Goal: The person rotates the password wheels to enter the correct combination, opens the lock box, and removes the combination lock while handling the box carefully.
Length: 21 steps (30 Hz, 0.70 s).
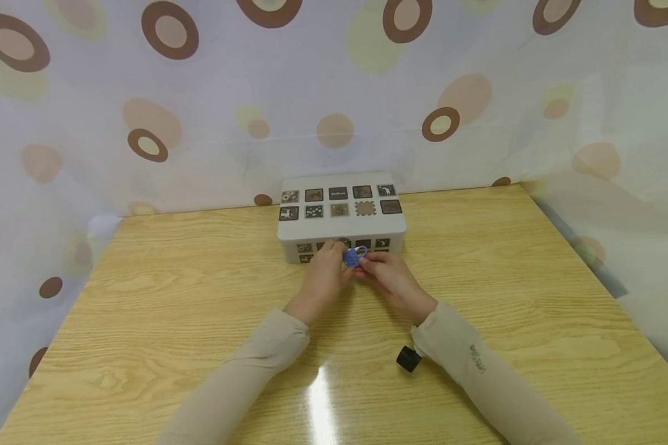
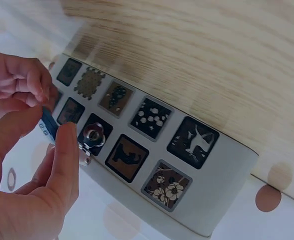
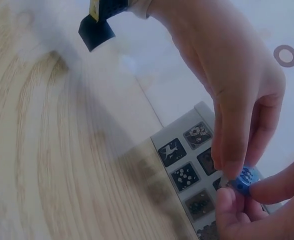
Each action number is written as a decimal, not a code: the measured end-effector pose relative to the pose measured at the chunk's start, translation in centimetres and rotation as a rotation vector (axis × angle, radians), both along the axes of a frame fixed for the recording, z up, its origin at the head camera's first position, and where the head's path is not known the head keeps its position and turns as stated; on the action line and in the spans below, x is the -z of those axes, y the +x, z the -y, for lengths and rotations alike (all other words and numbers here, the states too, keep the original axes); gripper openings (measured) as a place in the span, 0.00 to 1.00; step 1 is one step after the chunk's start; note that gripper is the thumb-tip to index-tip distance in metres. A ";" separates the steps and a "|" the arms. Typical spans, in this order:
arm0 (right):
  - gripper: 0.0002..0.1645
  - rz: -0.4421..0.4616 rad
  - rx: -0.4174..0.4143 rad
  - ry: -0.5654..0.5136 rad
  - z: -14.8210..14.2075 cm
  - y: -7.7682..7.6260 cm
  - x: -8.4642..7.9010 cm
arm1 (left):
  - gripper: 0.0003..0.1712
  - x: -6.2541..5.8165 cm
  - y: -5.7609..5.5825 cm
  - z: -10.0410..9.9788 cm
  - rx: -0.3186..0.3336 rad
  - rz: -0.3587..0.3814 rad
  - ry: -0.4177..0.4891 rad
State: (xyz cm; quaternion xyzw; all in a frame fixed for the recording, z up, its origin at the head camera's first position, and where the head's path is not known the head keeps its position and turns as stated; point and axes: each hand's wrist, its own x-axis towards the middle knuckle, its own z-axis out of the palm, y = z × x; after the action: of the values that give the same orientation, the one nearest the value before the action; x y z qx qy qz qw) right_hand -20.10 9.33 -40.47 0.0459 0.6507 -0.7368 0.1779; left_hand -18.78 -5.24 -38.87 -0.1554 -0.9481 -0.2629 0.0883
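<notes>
A small blue tag [image 1: 353,257] with a thin loop at its upper right is held between both hands, just in front of a white box. My left hand [image 1: 324,269] pinches it from the left between thumb and finger. From the right, my right hand [image 1: 395,281] holds its edge with thumb and fingertips. Printing shows on the tag's face [image 3: 248,176] in the right wrist view. The box [image 1: 339,230] has square picture stickers on its lid and front. A round shiny metal fitting [image 2: 93,134] on the box front shows close to the left fingers in the left wrist view.
The box stands at the back of a wood-grain table [image 1: 200,296], close to a patterned curtain [image 1: 289,93]. Beside the right sleeve [image 1: 451,337] is a black block [image 1: 408,358]. Another black device [image 3: 97,32] is at the left wrist in the right wrist view.
</notes>
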 end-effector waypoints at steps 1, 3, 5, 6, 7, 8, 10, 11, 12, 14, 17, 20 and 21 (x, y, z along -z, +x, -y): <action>0.20 -0.004 -0.002 0.004 -0.2 0.0 0.0 | 0.14 0.0 0.0 0.0 0.005 0.011 0.027; 0.21 -0.012 -0.008 0.019 -0.5 0.1 -0.1 | 0.13 0.0 0.0 0.0 0.011 0.035 0.089; 0.21 -0.023 -0.010 0.029 -0.8 0.1 -0.1 | 0.11 0.0 0.0 -0.1 0.014 0.066 0.155; 0.21 -0.031 -0.011 0.031 -0.9 0.2 -0.2 | 0.10 -0.1 0.0 -0.2 0.014 0.079 0.189; 0.21 -0.041 -0.012 0.036 -1.0 0.2 -0.2 | 0.10 -0.1 0.1 -0.2 0.014 0.092 0.225; 0.21 -0.050 -0.015 0.040 -1.2 0.2 -0.2 | 0.09 -0.2 0.1 -0.3 0.015 0.105 0.261; 0.20 -0.062 -0.012 0.039 -1.4 0.3 -0.2 | 0.09 -0.4 0.1 -0.5 0.016 0.129 0.320; 0.21 -0.065 -0.011 0.039 -1.5 0.3 -0.3 | 0.09 -0.5 0.2 -0.5 0.016 0.137 0.342; 0.21 -0.068 -0.010 0.040 -1.6 0.4 -0.3 | 0.10 -0.6 0.2 -0.6 0.018 0.147 0.366; 0.21 -0.067 -0.004 0.033 -1.8 0.5 -0.3 | 0.10 -0.8 0.2 -0.7 0.023 0.157 0.400; 0.21 -0.061 0.006 0.023 -2.2 0.6 -0.4 | 0.12 -1.0 0.2 -0.7 0.034 0.175 0.430; 0.22 -0.050 0.010 0.019 -2.5 0.6 -0.5 | 0.14 -1.1 0.3 -0.8 0.036 0.199 0.438; 0.22 -0.046 0.010 0.022 -2.6 0.6 -0.6 | 0.14 -1.1 0.3 -0.8 0.032 0.209 0.438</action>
State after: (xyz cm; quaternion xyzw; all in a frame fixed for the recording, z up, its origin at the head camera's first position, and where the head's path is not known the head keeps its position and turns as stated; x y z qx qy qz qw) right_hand -19.47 11.90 -39.88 0.0344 0.6624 -0.7313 0.1587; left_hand -18.45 -4.46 -37.76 -0.1198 -0.8699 -0.4782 0.0172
